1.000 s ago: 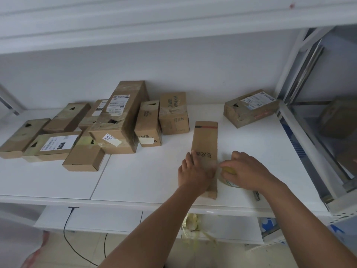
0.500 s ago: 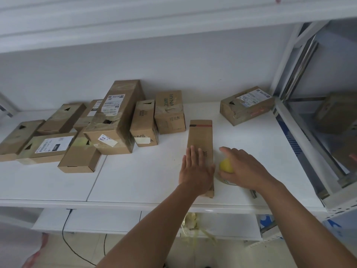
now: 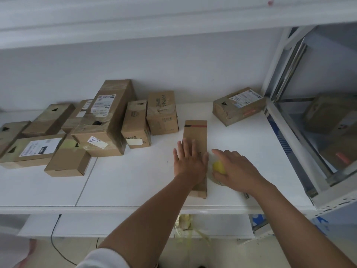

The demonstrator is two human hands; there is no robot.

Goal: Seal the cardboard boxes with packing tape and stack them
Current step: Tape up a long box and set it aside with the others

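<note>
Taping step: my left hand (image 3: 188, 161) lies flat, fingers straight, pressing the long box (image 3: 195, 136) on the white shelf (image 3: 125, 180); my right hand (image 3: 234, 169) curls round the tape roll (image 3: 219, 167) just beside it. Next, probably draw tape along the seam. I count ten other boxes: nine in the left cluster (image 3: 104, 122), one lone box (image 3: 238, 105) back right.

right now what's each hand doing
Left hand: open, flat on the long box.
Right hand: fingers curled round the tape roll.
</note>
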